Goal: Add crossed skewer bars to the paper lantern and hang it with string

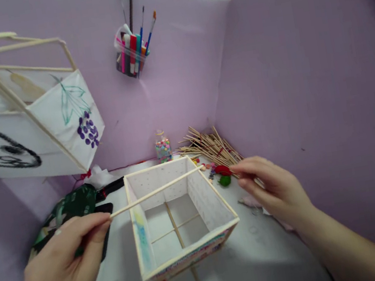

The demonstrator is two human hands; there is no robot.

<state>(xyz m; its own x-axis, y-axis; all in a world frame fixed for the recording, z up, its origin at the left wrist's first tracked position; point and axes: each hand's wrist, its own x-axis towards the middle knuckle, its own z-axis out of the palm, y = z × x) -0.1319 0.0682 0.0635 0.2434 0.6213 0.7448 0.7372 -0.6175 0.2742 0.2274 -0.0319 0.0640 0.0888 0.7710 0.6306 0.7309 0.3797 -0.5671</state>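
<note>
My left hand pinches one end of a thin wooden stick. The stick slants over an open-topped box with paper walls, pale wooden edges and crossed sticks at its base. Whether the stick touches the rim is hard to tell. To the right of the box, my right hand is raised with thumb and forefinger brought together; anything between them is too small to make out. Beyond those fingertips lie a red thread bundle and a green one.
A bundle of wooden sticks lies in the back corner near a jar of colourful beads. A cup of markers and brushes hangs on the wall. At upper left hangs a painted paper lantern frame; dark green cloth lies below it.
</note>
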